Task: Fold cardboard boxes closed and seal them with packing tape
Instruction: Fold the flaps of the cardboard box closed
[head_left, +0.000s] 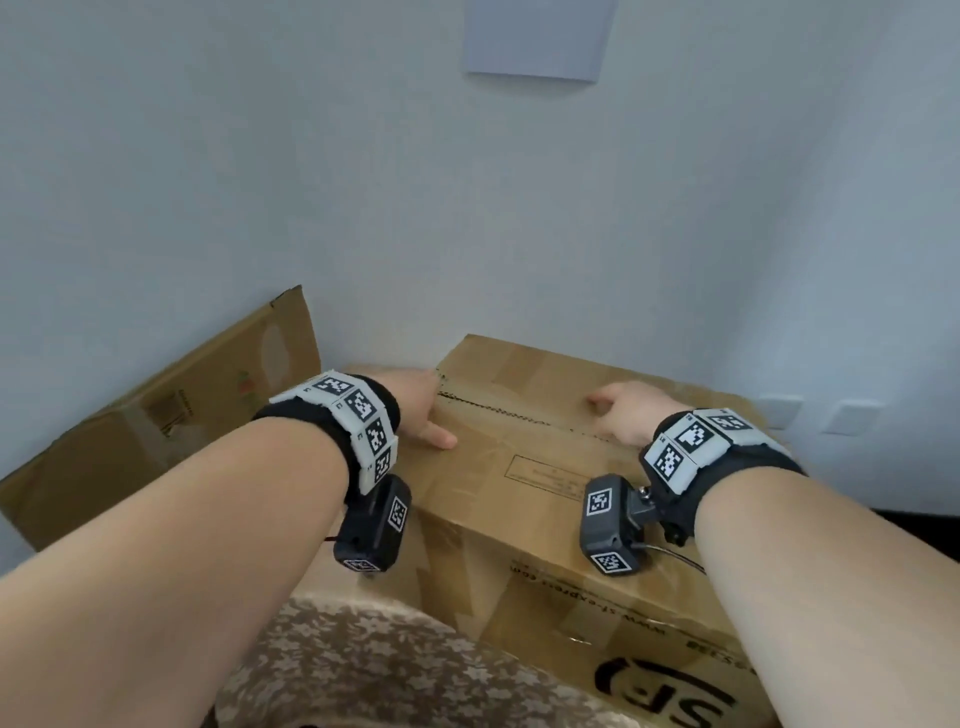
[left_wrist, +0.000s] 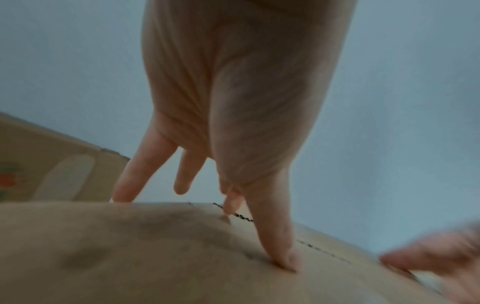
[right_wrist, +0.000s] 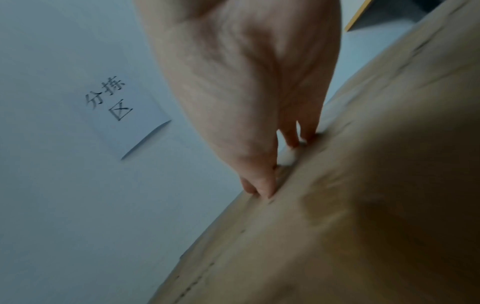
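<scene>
A brown cardboard box (head_left: 524, 525) with black print on its side stands in front of me, its top flaps folded down. A dotted seam (head_left: 519, 417) runs across the top. My left hand (head_left: 428, 415) is at the box's left end: the thumb (left_wrist: 283, 257) presses on the top and the straight fingers (left_wrist: 135, 179) reach to the edge. My right hand (head_left: 621, 410) rests on the top near the seam, fingertips (right_wrist: 262, 185) pressing the cardboard (right_wrist: 363, 226). Neither hand holds anything. No tape is in view.
A second cardboard box (head_left: 156, 421) stands to the left with a flap raised against the pale wall. A white paper sheet (right_wrist: 122, 111) with characters hangs on the wall above. Wall sockets (head_left: 779, 410) sit behind at right. Patterned cloth (head_left: 363, 670) lies below the box.
</scene>
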